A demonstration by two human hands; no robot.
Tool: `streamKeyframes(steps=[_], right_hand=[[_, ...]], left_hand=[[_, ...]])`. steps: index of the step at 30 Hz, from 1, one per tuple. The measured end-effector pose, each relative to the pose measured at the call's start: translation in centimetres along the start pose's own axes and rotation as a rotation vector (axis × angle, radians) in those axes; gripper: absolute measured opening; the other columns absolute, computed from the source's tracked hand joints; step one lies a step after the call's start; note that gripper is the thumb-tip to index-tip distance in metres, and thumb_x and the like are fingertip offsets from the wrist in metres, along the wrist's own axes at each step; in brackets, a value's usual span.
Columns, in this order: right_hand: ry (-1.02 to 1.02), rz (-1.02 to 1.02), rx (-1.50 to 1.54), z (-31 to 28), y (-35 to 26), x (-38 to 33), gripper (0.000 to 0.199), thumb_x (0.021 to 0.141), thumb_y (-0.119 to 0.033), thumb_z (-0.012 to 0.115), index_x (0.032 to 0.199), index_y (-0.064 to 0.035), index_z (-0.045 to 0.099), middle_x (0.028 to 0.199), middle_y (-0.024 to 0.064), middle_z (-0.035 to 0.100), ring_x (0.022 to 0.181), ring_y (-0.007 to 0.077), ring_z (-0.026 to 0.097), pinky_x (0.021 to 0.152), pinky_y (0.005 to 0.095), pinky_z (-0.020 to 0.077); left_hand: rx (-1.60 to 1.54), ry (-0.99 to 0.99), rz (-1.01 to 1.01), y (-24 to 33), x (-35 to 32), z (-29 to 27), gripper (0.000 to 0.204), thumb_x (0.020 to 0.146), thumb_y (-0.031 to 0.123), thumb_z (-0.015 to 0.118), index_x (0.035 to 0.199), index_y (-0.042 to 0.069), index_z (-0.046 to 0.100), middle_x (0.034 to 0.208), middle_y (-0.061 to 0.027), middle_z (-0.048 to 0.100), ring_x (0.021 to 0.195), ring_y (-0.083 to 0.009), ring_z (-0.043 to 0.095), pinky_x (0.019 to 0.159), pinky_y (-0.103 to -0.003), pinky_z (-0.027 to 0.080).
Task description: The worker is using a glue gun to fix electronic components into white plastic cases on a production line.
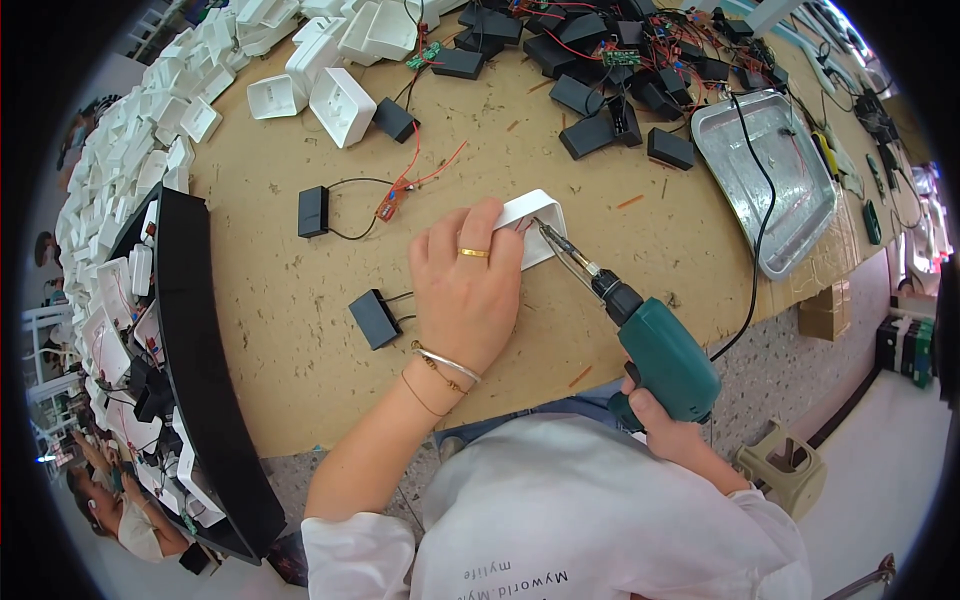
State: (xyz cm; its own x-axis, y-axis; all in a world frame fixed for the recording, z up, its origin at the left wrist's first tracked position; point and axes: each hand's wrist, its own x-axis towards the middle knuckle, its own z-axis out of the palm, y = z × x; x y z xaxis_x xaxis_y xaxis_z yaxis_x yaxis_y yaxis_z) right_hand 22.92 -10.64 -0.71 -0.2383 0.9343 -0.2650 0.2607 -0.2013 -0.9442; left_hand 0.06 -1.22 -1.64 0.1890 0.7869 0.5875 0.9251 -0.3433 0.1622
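Note:
My left hand (465, 285) is closed around a white plastic housing (548, 212) on the table, its fingers covering the near side. In my right hand (665, 425) is a green soldering gun (668, 360) with a black cord. Its thin metal tip reaches into the housing, where a bit of red wire shows; the exact contact point is too small to make out. Just left of my left wrist lies a black box (375, 320), its two dark leads running under the hand. Farther left is another black box (313, 211), wired to a small red circuit board (388, 205).
White housings (340, 107) are piled at the far left. Black boxes (600, 135) with tangled wires crowd the far side. A metal tray (770, 180) sits at right, the gun's cord across it. A black bin (190, 350) of parts borders the left; a person (120, 500) works beyond.

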Motion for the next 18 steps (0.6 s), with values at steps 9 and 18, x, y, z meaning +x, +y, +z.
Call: streamKeyframes(steps=[9,18], right_hand=[[0.065,-0.032,0.087,0.8,-0.1,0.5,0.035,0.084,-0.025,0.060,0.109,-0.0016,0.051,0.083,0.0023,0.056,0.076,0.0111,0.051,0.070,0.0263,0.0418],[0.099,-0.030,0.132,1.0,-0.3,0.8,0.022,0.080,-0.015,0.067,0.095,-0.0038,0.055,0.079,0.0013,0.058,0.070,0.0095,0.052,0.065,0.0252,0.0435]], left_hand=[[-0.005,0.012,0.020,-0.1,-0.3,0.2,0.010,0.073,0.009,0.060,0.074,0.007,0.050,0.107,-0.0063,0.051,0.095,-0.0239,0.050,0.075,-0.038,0.038],[-0.013,-0.006,0.026,-0.1,-0.3,0.0,0.010,0.073,0.008,0.059,0.073,0.007,0.049,0.108,-0.0070,0.050,0.095,-0.0245,0.050,0.076,-0.039,0.038]])
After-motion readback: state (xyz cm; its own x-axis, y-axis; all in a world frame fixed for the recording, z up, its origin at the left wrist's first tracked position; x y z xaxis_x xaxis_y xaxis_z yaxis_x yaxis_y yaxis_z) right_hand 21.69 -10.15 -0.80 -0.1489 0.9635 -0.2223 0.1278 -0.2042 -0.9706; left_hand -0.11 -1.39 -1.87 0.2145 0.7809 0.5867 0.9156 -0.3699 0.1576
